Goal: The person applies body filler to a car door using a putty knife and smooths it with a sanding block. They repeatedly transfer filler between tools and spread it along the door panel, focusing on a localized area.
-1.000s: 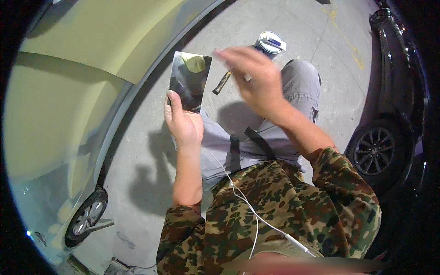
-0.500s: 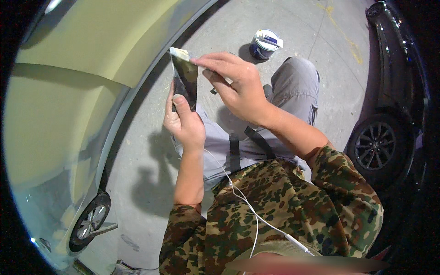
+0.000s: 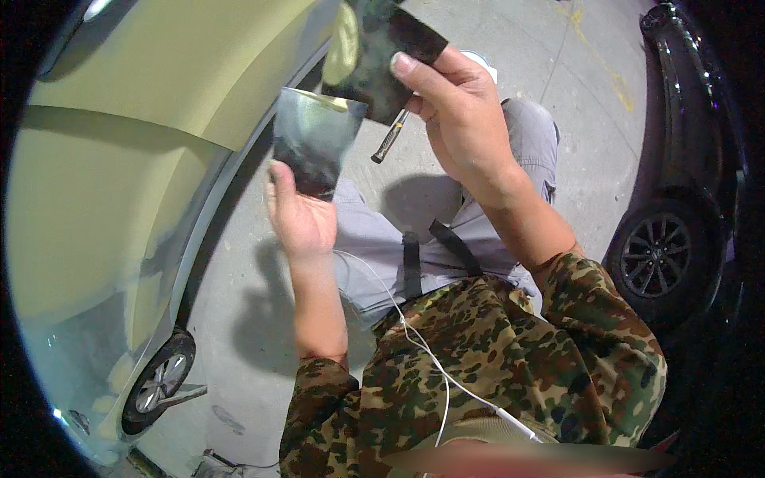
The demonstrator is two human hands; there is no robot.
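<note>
In my left hand is a dark, thin putty spreader, gripped at its lower end; pale yellow putty lines its upper edge and a whitish smear covers its face. My right hand, thumb on top, holds up a second dark square spreader. A thick yellow-green streak of putty lies along its left part. The two spreaders are close together, the right one higher; I cannot tell whether they touch. Beside them on the left is a car body with yellowish, patchy panels.
A black-and-yellow handled tool shows below the right spreader. Behind my right hand, a tub is mostly hidden. A dark car stands at the right. White earphone wires hang across my camouflage shirt.
My right hand has moved up and right, and its spreader now shows broad side on. My left hand has shifted slightly left, turning its spreader's face into view. The tub has become mostly covered.
</note>
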